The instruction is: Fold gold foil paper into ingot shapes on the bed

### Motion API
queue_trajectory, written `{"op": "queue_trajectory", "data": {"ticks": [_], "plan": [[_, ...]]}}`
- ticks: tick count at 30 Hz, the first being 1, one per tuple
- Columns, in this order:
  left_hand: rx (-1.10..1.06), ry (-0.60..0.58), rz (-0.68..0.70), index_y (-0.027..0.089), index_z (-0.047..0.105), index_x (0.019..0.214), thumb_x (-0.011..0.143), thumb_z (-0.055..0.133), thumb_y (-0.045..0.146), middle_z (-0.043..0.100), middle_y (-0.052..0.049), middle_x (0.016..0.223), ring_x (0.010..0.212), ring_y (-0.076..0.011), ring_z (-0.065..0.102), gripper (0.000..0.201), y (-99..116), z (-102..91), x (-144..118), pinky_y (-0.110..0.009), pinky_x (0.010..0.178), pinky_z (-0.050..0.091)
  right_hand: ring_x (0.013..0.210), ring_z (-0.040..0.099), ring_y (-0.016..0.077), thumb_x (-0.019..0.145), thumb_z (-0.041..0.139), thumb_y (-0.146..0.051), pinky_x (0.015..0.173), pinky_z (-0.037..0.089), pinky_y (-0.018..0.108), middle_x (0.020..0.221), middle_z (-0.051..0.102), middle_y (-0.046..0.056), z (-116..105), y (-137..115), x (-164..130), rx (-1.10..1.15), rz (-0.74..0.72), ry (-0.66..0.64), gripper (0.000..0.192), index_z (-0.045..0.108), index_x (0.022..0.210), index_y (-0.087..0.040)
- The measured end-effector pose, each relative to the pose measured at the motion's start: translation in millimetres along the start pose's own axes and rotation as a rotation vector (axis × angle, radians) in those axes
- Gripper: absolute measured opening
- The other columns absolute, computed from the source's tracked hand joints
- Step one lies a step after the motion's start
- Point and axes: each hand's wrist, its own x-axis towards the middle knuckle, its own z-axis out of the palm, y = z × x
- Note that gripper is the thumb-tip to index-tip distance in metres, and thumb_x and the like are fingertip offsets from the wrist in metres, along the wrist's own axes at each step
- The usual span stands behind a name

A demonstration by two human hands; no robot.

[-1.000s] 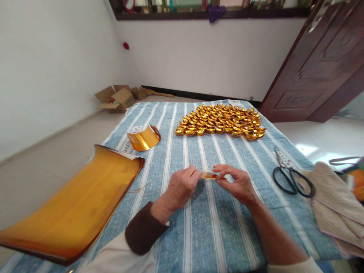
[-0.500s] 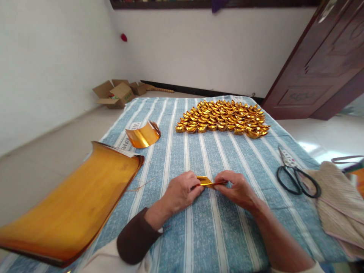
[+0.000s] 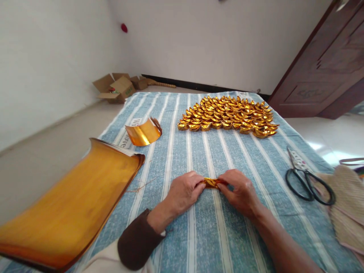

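Note:
Between my two hands is a small folded piece of gold foil paper (image 3: 211, 183), held just above the striped tablecloth. My left hand (image 3: 186, 189) pinches its left end, and my right hand (image 3: 237, 189) pinches the right end; the fingertips cover both ends. Beyond my hands lies a cluster of folded gold paper ingots (image 3: 227, 113), packed in rows. To the left are a short curled stack of gold paper (image 3: 144, 133) and a large stack of gold paper sheets (image 3: 71, 201).
Black-handled scissors (image 3: 308, 182) lie at the right, beside a beige cloth (image 3: 347, 204). A blue and white striped tablecloth (image 3: 176, 159) covers the table. Open cardboard boxes (image 3: 119, 89) stand on the floor at the back left. A brown door (image 3: 318, 76) is at the right.
The gold paper between my hands has gone from a slanted, partly open fold to a narrower, flatter strip. Both hands still pinch its ends. The view has tilted slightly downward.

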Motion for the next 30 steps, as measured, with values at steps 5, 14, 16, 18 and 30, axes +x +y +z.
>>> {"op": "queue_trajectory", "data": {"ticks": [5,14,16,18,30], "plan": [[0.042,0.044,0.009,0.018,0.068,0.087,0.093,0.051,0.023,0.062,-0.002,0.077,0.073,-0.0157,0.059,0.018,0,5.3,-2,-0.026,0.065,0.045,0.079,0.056,0.0192,0.092,0.053,-0.018,0.073,0.046,0.035,0.076,0.064,0.006,0,-3,0,-0.065,-0.056,0.017,0.017,0.067,0.082,-0.018],[0.172,0.120,0.078,0.019,0.063,0.096,0.097,0.045,0.025,0.059,-0.001,0.076,0.069,-0.0154,0.056,0.019,0,11.9,-6,-0.026,0.062,0.045,0.082,0.054,0.0200,0.092,0.051,-0.014,0.075,0.046,0.035,0.080,0.063,0.006,1,-6,0,-0.138,-0.109,0.025,0.017,0.066,0.083,-0.018],[0.215,0.150,0.120,0.019,0.062,0.096,0.100,0.040,0.024,0.057,-0.001,0.074,0.068,-0.0152,0.054,0.023,1,12.9,-7,-0.026,0.061,0.045,0.083,0.054,0.0202,0.092,0.051,-0.013,0.076,0.046,0.036,0.079,0.062,0.006,1,-7,0,-0.156,-0.116,0.028,0.017,0.065,0.083,-0.018],[0.268,0.184,0.174,0.018,0.062,0.094,0.102,0.035,0.024,0.055,-0.001,0.072,0.067,-0.0152,0.052,0.028,3,13.6,-8,-0.027,0.061,0.044,0.082,0.054,0.0202,0.093,0.050,-0.014,0.076,0.045,0.036,0.078,0.062,0.006,1,-9,0,-0.183,-0.121,0.025,0.018,0.064,0.082,-0.018],[0.383,0.218,0.281,0.016,0.062,0.095,0.103,0.028,0.022,0.055,-0.003,0.074,0.067,-0.0175,0.049,0.035,3,18.1,-10,-0.031,0.059,0.044,0.082,0.052,0.0215,0.094,0.047,-0.014,0.076,0.043,0.037,0.079,0.060,0.006,6,-10,-4,-0.303,-0.130,-0.020,0.021,0.062,0.081,-0.019]]}}
